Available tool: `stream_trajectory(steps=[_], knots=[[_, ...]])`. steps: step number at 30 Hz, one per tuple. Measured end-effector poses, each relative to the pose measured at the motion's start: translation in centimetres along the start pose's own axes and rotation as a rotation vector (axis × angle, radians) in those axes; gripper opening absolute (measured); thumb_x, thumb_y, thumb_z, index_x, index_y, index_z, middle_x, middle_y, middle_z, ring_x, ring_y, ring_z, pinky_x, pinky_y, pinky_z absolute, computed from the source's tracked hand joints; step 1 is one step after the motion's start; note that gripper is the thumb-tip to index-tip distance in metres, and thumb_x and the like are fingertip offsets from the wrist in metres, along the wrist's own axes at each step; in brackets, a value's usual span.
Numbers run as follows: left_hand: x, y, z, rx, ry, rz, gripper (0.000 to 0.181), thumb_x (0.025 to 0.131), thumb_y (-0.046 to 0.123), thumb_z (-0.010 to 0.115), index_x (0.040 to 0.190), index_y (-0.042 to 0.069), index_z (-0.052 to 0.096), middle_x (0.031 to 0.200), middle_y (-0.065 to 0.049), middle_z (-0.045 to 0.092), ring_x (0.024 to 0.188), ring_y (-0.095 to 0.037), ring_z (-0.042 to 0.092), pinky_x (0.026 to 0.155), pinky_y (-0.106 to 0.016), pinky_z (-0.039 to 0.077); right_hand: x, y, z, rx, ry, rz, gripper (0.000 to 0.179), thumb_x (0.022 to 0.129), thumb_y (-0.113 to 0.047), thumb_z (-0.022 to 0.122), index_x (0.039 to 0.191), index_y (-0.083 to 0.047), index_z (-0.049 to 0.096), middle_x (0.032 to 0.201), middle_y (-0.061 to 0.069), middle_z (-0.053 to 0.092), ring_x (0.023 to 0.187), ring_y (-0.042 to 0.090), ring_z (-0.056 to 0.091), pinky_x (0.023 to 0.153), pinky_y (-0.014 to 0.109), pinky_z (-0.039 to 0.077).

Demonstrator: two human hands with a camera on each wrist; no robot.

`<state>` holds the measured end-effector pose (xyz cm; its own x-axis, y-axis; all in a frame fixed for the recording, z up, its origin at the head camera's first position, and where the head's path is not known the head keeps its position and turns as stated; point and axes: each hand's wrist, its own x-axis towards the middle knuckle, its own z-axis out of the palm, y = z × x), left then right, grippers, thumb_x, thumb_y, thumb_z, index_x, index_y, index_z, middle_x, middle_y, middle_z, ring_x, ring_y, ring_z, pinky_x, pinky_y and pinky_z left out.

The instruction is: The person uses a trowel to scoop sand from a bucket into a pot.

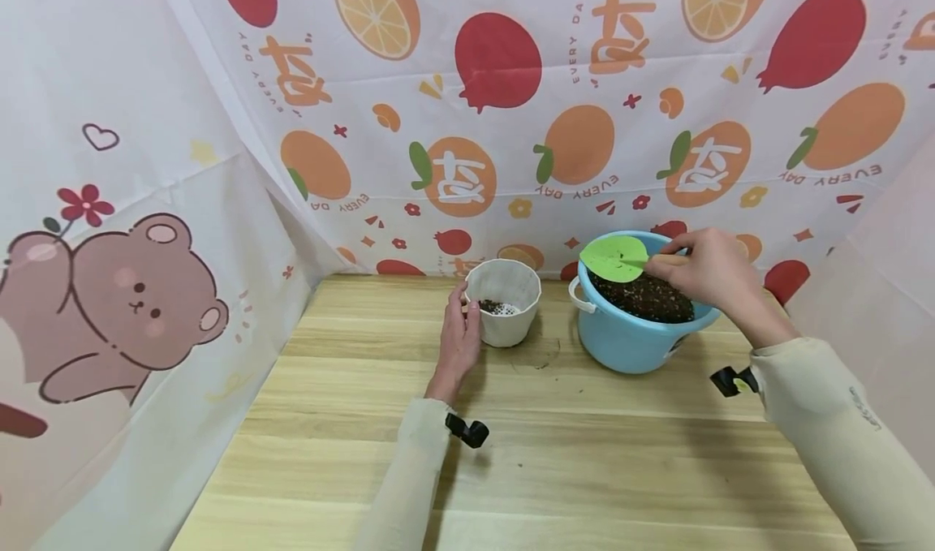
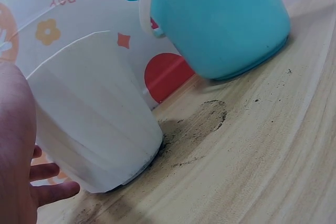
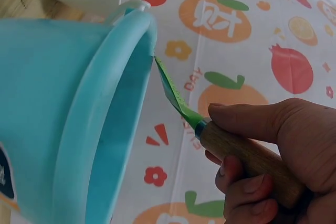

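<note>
My right hand (image 1: 712, 271) grips the wooden handle (image 3: 252, 161) of a small garden trowel with a leaf-shaped green blade (image 1: 613, 260). That blade is over the rim of a light blue bucket (image 1: 631, 344), which holds dark soil (image 1: 643, 298). To the left stands an upright white pot (image 1: 509, 328) with a holed bottom and a little soil inside. Beside the pot's left wall is my left hand (image 1: 462, 332), its fingers fairly straight. In the left wrist view the fingers (image 2: 55, 192) extend along the side of the white pot (image 2: 100, 114).
Both containers stand on a wood-grain table (image 1: 555, 470), close to a fruit-print cloth (image 1: 511, 153) behind. Soil crumbs (image 2: 218, 111) lie scattered between them. A white handle (image 1: 580, 297) sticks out from the bucket's left side. A bear-print cloth (image 1: 139, 307) hangs at the left.
</note>
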<state>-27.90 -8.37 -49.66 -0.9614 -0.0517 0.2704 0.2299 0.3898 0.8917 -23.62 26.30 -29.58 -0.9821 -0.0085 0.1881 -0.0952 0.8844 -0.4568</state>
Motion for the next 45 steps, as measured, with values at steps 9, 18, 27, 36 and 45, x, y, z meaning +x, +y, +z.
stream_trajectory(steps=[9,18,27,36,45], knots=[[-0.1,0.1,0.0,-0.014,0.019,0.028,0.050,0.110,0.031,0.036,0.157,0.013,0.031,0.139,-0.025,0.049,0.119,-0.036,0.061,0.100,-0.053,0.050,-1.2,1.6,-1.1,-0.039,0.019,0.028,0.038,0.085,-0.040,0.079,0.101,-0.006,0.079,0.084,0.010,0.074,0.080,0.028,0.060,0.055,0.032,0.043],[-0.1,0.0,0.1,-0.023,0.026,0.029,0.051,0.110,0.031,0.037,0.156,0.012,0.032,0.139,-0.025,0.050,0.118,-0.037,0.061,0.100,-0.053,0.050,-1.6,3.6,-1.5,-0.062,0.025,0.011,0.031,0.083,-0.036,0.080,0.093,-0.007,0.080,0.102,0.017,0.072,0.075,0.025,0.062,0.054,0.033,0.044],[0.1,0.1,0.1,-0.019,0.023,0.041,0.050,0.110,0.031,0.037,0.156,0.013,0.032,0.140,-0.026,0.049,0.119,-0.036,0.061,0.100,-0.053,0.050,-1.9,4.6,-1.9,-0.117,0.042,-0.030,0.022,0.084,-0.030,0.080,0.090,-0.010,0.078,0.115,0.018,0.065,0.075,0.026,0.060,0.052,0.033,0.040],[0.1,0.0,0.1,-0.025,0.022,0.042,0.050,0.110,0.029,0.038,0.156,0.010,0.032,0.138,-0.024,0.051,0.113,-0.035,0.062,0.098,-0.052,0.050,-1.6,4.7,-2.4,-0.144,0.031,-0.018,0.024,0.084,-0.028,0.078,0.093,-0.005,0.077,0.087,0.013,0.073,0.065,0.022,0.057,0.051,0.032,0.039],[-0.1,0.1,0.0,-0.028,0.022,0.034,0.050,0.110,0.031,0.037,0.157,0.013,0.031,0.140,-0.023,0.051,0.115,-0.036,0.061,0.098,-0.053,0.050,-1.4,4.8,-3.3,-0.229,0.008,-0.013,0.032,0.083,-0.028,0.078,0.093,0.003,0.075,0.078,0.017,0.072,0.062,0.024,0.058,0.050,0.033,0.041]])
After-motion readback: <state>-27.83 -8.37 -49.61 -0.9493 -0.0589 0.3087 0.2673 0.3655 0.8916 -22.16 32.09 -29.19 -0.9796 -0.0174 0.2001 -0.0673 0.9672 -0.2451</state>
